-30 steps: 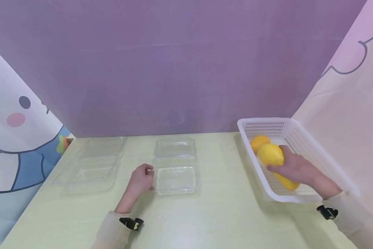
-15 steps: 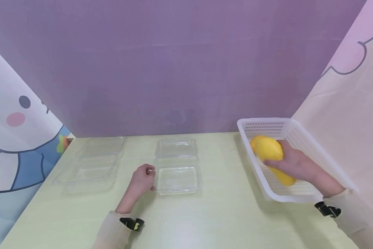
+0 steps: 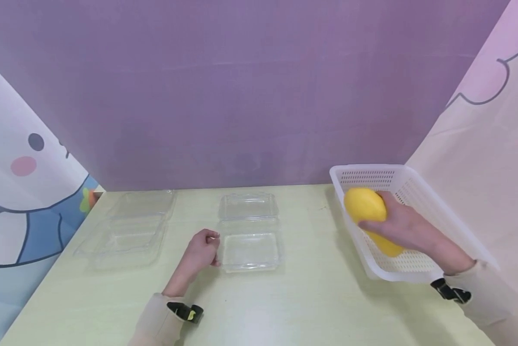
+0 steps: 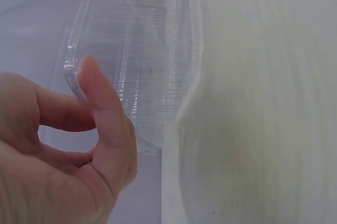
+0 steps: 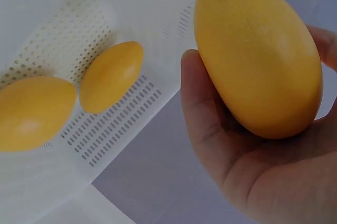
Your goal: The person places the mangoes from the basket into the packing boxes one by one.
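Note:
In the head view, my right hand (image 3: 403,226) grips a smooth yellow mango (image 3: 364,205) above the left side of a white basket (image 3: 408,276). The right wrist view shows this mango held upright between thumb and fingers. Another mango (image 3: 386,246) lies in the basket beneath the hand; a smaller one (image 5: 111,77) appears in the right wrist view only. My left hand (image 3: 200,250) is at the left edge of a clear plastic clamshell box (image 3: 250,252), whose lid lies folded back. In the left wrist view its fingertips (image 4: 90,69) pinch the box's rim.
A larger clear clamshell box (image 3: 129,238), also with its lid back, stands at the table's left. A purple backdrop (image 3: 250,96) rises behind the pale table (image 3: 285,307). The basket stands against the printed right-hand sheet (image 3: 479,192).
My right hand has lifted the mango and carried it a little leftward toward the basket's left rim. The left hand and the smaller box have shifted slightly to the right together.

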A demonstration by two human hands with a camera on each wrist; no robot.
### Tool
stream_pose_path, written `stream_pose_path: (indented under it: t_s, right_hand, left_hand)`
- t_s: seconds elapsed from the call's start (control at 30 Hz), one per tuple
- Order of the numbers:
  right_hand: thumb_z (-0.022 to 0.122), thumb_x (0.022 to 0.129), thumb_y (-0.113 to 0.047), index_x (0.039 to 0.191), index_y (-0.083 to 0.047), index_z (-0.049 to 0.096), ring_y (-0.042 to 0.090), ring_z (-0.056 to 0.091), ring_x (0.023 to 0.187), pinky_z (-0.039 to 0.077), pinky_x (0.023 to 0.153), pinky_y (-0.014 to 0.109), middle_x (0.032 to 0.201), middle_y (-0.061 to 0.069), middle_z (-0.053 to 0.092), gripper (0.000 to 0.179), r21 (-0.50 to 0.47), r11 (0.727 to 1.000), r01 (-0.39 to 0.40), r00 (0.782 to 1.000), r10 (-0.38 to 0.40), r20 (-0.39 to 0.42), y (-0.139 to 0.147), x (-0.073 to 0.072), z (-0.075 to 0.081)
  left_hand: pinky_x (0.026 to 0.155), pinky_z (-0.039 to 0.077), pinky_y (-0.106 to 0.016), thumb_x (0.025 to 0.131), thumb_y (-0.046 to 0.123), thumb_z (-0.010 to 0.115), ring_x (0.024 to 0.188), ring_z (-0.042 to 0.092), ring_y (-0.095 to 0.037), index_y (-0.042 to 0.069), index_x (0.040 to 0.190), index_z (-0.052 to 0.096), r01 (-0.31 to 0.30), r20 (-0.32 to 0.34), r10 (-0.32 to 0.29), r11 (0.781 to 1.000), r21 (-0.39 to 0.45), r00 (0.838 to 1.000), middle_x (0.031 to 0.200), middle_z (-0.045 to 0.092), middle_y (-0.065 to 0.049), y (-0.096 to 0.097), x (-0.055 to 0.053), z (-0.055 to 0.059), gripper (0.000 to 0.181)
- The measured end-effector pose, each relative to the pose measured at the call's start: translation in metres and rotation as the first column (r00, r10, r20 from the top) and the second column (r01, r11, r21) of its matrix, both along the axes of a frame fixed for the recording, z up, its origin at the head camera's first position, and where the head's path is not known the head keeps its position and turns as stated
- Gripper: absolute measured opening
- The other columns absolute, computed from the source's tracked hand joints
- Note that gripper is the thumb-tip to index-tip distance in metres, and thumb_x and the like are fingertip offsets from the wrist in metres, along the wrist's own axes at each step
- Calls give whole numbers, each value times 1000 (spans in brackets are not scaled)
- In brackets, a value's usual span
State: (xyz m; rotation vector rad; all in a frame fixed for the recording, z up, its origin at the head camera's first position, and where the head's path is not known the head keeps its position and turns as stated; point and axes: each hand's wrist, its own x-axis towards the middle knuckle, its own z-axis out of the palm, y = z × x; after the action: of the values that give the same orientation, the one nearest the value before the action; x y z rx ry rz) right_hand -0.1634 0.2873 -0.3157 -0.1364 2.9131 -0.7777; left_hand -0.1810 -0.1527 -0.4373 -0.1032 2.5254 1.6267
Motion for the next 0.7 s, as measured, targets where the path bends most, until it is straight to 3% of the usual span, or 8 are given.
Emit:
stream_pose_path:
  t_s: [0.3, 0.7]
  right_hand:
    - [72, 91, -47, 154, 2, 22, 26, 60, 79, 48, 63, 35, 110, 23, 60, 94, -10, 1000, -24, 1000, 24, -20, -13, 1, 1]
    - [72, 90, -45, 155, -5, 24, 25, 62, 79, 49, 63, 36, 111, 21, 62, 91, -19, 999, -47, 998, 47, -30, -29, 1, 6]
  left_hand:
    - [58, 58, -33, 100, 2, 51, 55, 57, -18, -11, 126, 53, -2, 10, 1, 997, 74, 1000, 82, 57, -19, 4, 1, -1, 29]
    - [58, 59, -33, 99, -1, 50, 62, 55, -18, -11, 124, 53, -5, 27, 1, 989, 148, 1000, 87, 56, -19, 8, 1, -3, 27]
